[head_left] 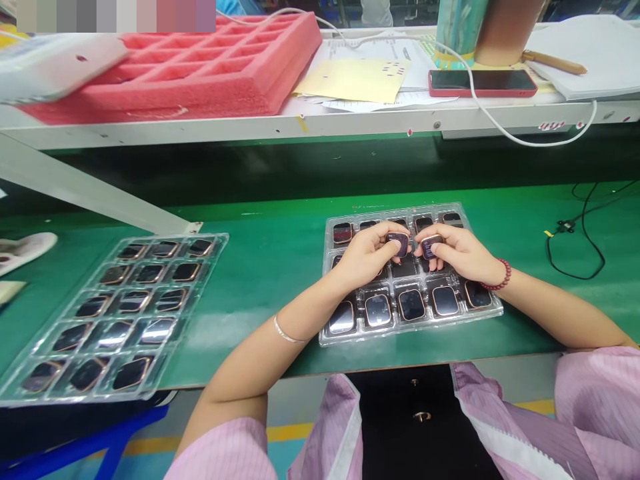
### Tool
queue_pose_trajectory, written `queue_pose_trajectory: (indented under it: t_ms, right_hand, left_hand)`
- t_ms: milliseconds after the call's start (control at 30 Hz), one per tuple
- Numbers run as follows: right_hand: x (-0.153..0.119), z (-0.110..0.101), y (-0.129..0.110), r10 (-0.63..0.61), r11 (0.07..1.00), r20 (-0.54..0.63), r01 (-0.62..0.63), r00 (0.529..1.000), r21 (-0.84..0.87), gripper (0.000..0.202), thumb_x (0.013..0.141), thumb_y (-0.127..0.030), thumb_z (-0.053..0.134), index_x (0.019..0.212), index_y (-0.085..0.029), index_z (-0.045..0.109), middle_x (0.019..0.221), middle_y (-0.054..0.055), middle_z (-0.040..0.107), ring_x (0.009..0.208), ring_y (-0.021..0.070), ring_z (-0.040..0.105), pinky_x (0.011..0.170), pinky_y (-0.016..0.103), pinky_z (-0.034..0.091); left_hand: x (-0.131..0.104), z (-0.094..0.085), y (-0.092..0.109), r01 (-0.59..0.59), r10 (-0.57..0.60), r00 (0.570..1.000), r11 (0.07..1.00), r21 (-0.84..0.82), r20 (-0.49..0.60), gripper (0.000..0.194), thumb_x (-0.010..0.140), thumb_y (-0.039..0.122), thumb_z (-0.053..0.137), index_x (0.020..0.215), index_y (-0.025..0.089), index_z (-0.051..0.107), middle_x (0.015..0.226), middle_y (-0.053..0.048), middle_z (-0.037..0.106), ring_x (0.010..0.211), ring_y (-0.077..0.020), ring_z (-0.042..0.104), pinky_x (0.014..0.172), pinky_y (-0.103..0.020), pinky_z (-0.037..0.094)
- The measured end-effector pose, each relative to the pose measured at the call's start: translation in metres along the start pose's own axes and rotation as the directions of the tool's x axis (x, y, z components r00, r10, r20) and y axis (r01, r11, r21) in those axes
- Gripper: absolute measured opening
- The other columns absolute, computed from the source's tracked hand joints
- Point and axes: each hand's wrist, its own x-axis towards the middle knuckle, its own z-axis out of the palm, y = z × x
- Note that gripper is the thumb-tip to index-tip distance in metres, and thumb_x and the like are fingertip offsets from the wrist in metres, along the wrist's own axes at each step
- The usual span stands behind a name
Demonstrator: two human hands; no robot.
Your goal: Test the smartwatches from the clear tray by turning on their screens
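My left hand grips a square watch face with a gold rim, its thumb on the dark screen. Close beside it, my right hand holds a second watch face, whose screen shows small light text. Both hands are above a clear plastic tray that holds rows of similar watch faces. The front row of this tray shows several dark, glossy screens, one of them a watch face near the middle. My hands and wrists hide part of the middle and back rows.
Another clear tray of watch faces lies at the left on the green table. A black cable is at the right. The white shelf above carries pink foam, papers and a phone.
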Motion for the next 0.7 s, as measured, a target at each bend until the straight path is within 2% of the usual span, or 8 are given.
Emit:
queue_pose_trajectory:
  t_ms: [200,300,400,533,700]
  right_hand:
    - [-0.0001,0.0,0.0006,0.003,1.0,0.017,-0.002,1.0,-0.018,0.025,0.09,-0.018,0.056,0.113,-0.016,0.065,0.096,0.005,0.074,0.063,0.0098,0.068,0.058,0.023,0.059]
    - [0.0001,-0.0007,0.0022,-0.02,1.0,0.013,0.02,1.0,-0.015,0.038,0.085,-0.014,0.059,0.122,-0.018,0.061,0.111,0.008,0.071,0.072,0.0114,0.071,0.061,0.023,0.06]
    - [0.0002,-0.0015,0.0036,-0.039,0.999,0.018,0.039,0.999,-0.003,0.046,0.083,-0.011,0.059,0.128,-0.02,0.058,0.124,0.01,0.067,0.079,0.0127,0.073,0.064,0.025,0.062]
    - [-0.0004,-0.0016,0.0034,-0.049,0.999,0.04,0.049,0.998,-0.016,0.043,0.086,-0.011,0.057,0.128,-0.019,0.058,0.126,0.012,0.067,0.078,0.012,0.073,0.066,0.026,0.063]
    - [-0.0009,-0.001,0.003,-0.072,0.996,0.054,0.074,0.996,-0.039,0.044,0.087,-0.011,0.056,0.13,-0.018,0.057,0.127,0.012,0.067,0.079,0.0124,0.074,0.067,0.026,0.063]
  left_hand:
    - [0.0002,-0.0006,-0.0017,-0.005,0.005,1.0,1.0,0.005,0.004,0.023,0.083,0.024,0.065,0.103,0.013,0.065,0.097,-0.008,0.072,0.078,-0.0155,0.066,0.068,-0.029,0.056]
    - [0.0012,-0.0017,-0.004,-0.016,0.017,1.0,1.0,0.015,-0.013,0.031,0.079,0.019,0.066,0.109,0.015,0.064,0.106,-0.009,0.072,0.086,-0.0171,0.068,0.076,-0.031,0.056]
    - [0.0019,-0.0028,-0.0058,-0.035,0.037,0.999,0.998,0.046,-0.04,0.039,0.075,0.016,0.07,0.113,0.015,0.064,0.107,-0.008,0.072,0.096,-0.0192,0.068,0.086,-0.033,0.054]
    - [0.0016,-0.0033,-0.0056,-0.041,0.042,0.998,0.999,0.016,-0.041,0.029,0.078,0.02,0.071,0.107,0.015,0.065,0.099,-0.006,0.072,0.086,-0.0172,0.068,0.078,-0.031,0.054]
    - [0.0014,-0.0033,-0.0045,-0.052,0.052,0.997,0.999,0.006,-0.058,0.03,0.078,0.02,0.072,0.107,0.015,0.065,0.093,-0.005,0.072,0.087,-0.0178,0.068,0.079,-0.03,0.053]
